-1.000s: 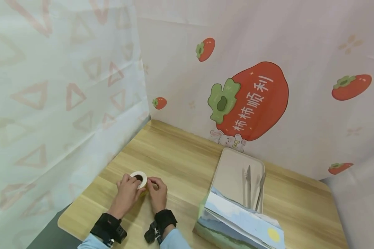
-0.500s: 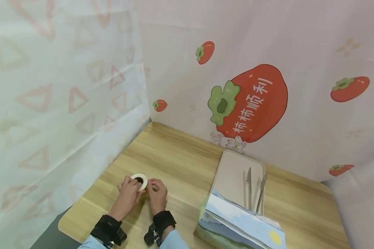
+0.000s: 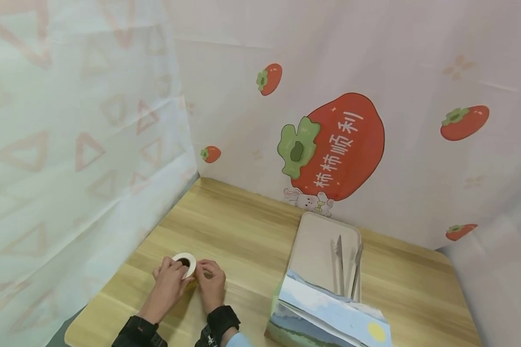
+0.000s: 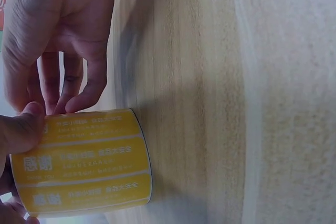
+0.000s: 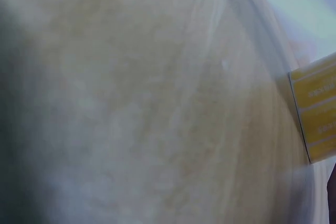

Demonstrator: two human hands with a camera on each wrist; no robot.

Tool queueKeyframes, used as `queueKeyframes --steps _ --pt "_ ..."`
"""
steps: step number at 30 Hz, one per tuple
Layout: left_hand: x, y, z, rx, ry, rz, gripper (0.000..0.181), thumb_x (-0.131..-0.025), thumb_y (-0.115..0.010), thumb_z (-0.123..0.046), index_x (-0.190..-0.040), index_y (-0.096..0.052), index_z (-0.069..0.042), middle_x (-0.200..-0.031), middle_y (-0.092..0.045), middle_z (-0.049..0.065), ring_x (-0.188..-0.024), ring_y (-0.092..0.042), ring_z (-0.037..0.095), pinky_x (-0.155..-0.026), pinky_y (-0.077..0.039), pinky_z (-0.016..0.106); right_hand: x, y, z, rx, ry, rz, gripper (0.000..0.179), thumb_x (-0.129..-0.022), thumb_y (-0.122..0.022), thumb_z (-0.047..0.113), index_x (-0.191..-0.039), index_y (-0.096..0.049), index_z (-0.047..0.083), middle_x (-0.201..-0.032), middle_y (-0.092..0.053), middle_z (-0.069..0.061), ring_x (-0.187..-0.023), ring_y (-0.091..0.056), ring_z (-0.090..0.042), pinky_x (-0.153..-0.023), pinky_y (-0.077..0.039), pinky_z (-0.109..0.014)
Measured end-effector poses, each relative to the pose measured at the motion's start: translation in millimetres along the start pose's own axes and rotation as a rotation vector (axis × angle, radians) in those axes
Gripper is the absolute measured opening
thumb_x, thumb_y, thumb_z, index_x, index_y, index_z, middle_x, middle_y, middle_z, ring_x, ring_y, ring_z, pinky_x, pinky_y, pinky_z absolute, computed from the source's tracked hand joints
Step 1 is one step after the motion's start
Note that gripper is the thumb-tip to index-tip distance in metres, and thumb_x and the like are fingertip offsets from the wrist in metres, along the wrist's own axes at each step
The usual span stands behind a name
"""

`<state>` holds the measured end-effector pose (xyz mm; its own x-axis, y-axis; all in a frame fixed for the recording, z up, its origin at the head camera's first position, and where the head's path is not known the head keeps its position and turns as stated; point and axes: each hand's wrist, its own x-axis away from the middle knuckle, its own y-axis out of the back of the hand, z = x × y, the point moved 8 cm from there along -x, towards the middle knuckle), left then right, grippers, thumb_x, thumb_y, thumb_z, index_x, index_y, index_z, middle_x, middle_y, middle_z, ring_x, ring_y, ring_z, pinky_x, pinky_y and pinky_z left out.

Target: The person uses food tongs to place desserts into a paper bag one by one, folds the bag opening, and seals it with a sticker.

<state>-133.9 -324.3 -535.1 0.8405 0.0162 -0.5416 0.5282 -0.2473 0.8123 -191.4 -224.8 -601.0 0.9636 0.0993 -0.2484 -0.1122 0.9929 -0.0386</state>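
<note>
My left hand [image 3: 162,289] grips a roll of yellow stickers [image 4: 89,163] with a white side face and a dark core. Its fingers reach into the core in the head view, and its thumb [image 4: 21,129] presses the printed face in the left wrist view. Close against the roll's right side, my right hand [image 3: 212,284] has thumb and forefinger drawn together, pinching at its edge. White lettering runs across each yellow sticker. Part of the roll [image 5: 317,108] shows at the right of the right wrist view.
On the wooden table [image 3: 239,231], a beige tray [image 3: 314,236] lies at the back right with long metal utensils [image 3: 340,265] on it. A box with a painted landscape [image 3: 325,308] stands in front, overlapping the tray. Printed cloth walls [image 3: 234,106] border the table.
The head view has shifted, so the table and hands appear lower and farther left. Both hands stay at the sticker roll with almost the same hold.
</note>
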Motion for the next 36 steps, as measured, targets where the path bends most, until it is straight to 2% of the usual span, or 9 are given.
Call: queueKeyframes --steps 7,11,19,22,26,33,36 --pt "0.2 -1.0 1.1 0.021 -0.005 0.002 0.026 -0.063 -0.089 -0.011 -0.074 -0.067 -0.007 -0.076 -0.059 0.003 -0.085 -0.045 0.028 -0.065 -0.026 0.041 1.9 -1 -1 -0.002 0.013 -0.028 0.018 -0.093 -0.069 0.025 -0.082 -0.078 0.013 -0.097 -0.073 -0.002 -0.090 -0.067 -0.006 -0.074 -0.057 -0.023" --pt "-1.9 0.0 1.5 0.012 -0.008 0.004 0.026 -0.063 -0.089 -0.011 -0.074 -0.066 -0.007 -0.076 -0.057 0.002 -0.086 -0.045 0.028 -0.065 -0.026 0.040 -1.3 -3 1 0.028 0.027 -0.017 0.019 -0.094 -0.068 0.022 -0.082 -0.077 0.011 -0.095 -0.073 -0.001 -0.090 -0.067 -0.007 -0.076 -0.056 -0.024" --pt "-0.7 -0.1 0.1 -0.020 0.015 0.060 0.024 -0.067 -0.087 -0.017 -0.074 -0.066 -0.009 -0.075 -0.056 0.000 -0.085 -0.045 0.025 -0.064 -0.025 0.037 0.3 0 -12 -0.054 -0.091 0.058 0.022 -0.092 -0.070 0.026 -0.088 -0.079 0.006 -0.101 -0.073 -0.003 -0.099 -0.065 -0.011 -0.086 -0.052 -0.025" --pt "-0.5 -0.4 0.4 -0.011 0.027 0.066 0.024 -0.067 -0.087 -0.016 -0.075 -0.066 -0.008 -0.077 -0.058 0.001 -0.087 -0.046 0.025 -0.064 -0.028 0.038 2.2 1 -10 -0.035 -0.081 0.041 0.021 -0.092 -0.070 0.028 -0.090 -0.080 0.009 -0.102 -0.074 -0.002 -0.100 -0.066 -0.011 -0.087 -0.052 -0.025" --pt "2.2 -0.9 -0.2 0.006 0.036 0.076 0.022 -0.069 -0.086 -0.015 -0.078 -0.067 -0.007 -0.079 -0.059 0.002 -0.089 -0.046 0.026 -0.066 -0.029 0.040 7.6 2 -4 0.021 -0.043 -0.018 0.018 -0.093 -0.069 0.028 -0.088 -0.080 0.014 -0.100 -0.074 0.001 -0.096 -0.067 -0.008 -0.081 -0.055 -0.024" --pt "1.1 0.2 -1.2 0.005 0.003 0.029 0.023 -0.067 -0.087 -0.011 -0.076 -0.066 -0.006 -0.078 -0.058 0.003 -0.087 -0.045 0.026 -0.067 -0.026 0.039 6.6 0 2 0.098 0.019 -0.073 0.017 -0.094 -0.067 0.024 -0.081 -0.076 0.017 -0.097 -0.072 0.002 -0.087 -0.068 -0.007 -0.071 -0.057 -0.022" --pt "0.1 -0.5 0.9 -0.010 0.007 0.035 0.022 -0.068 -0.087 -0.010 -0.078 -0.068 -0.004 -0.079 -0.060 0.006 -0.087 -0.045 0.028 -0.067 -0.026 0.039 5.5 -2 4 0.110 0.025 -0.080 0.018 -0.094 -0.067 0.021 -0.080 -0.076 0.015 -0.095 -0.072 0.003 -0.087 -0.067 -0.006 -0.071 -0.057 -0.021"
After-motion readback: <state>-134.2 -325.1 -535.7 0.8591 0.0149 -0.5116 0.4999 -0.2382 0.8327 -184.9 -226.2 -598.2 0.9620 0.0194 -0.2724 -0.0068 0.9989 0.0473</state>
